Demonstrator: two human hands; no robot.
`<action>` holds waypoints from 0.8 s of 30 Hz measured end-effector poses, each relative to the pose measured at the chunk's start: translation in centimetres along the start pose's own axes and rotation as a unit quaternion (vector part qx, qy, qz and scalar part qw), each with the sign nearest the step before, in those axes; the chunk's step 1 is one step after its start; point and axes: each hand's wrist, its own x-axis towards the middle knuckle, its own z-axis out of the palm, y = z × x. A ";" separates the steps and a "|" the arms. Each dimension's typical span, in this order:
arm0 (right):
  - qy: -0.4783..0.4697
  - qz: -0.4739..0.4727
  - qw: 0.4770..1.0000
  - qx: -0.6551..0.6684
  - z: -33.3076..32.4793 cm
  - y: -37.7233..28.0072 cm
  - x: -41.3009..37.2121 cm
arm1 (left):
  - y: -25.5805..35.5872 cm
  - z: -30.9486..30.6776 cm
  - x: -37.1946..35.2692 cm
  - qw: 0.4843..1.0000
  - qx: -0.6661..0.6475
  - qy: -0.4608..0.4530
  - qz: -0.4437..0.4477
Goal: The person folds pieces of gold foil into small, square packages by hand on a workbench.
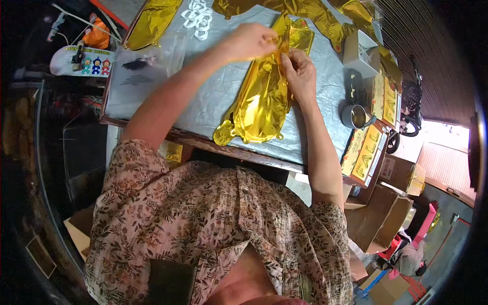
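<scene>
Shiny gold foil (262, 109) lies lengthwise on the grey table covering (203, 107), its lower end near the table's front edge. My left hand (254, 40) is over its upper part with the fingers curled; what lies between them, if anything, is too blurred to tell. Against the right side of the same foil, my right hand (301, 68) pinches its raised edge between thumb and fingers. The two hands are close together but apart.
More gold foil (157, 21) lies along the far side. White looped strips (197, 19) and a clear plastic bag (140, 76) are at the left. On the right stand a white box (360, 53), a dark cup (354, 116) and yellow printed packs (367, 147). Cardboard boxes (373, 218) stand below right.
</scene>
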 end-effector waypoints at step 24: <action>-0.009 0.118 0.993 0.018 0.1 -0.4 -0.1 | -4.9 -3.3 11.7 0.960 0.135 0.013 0.247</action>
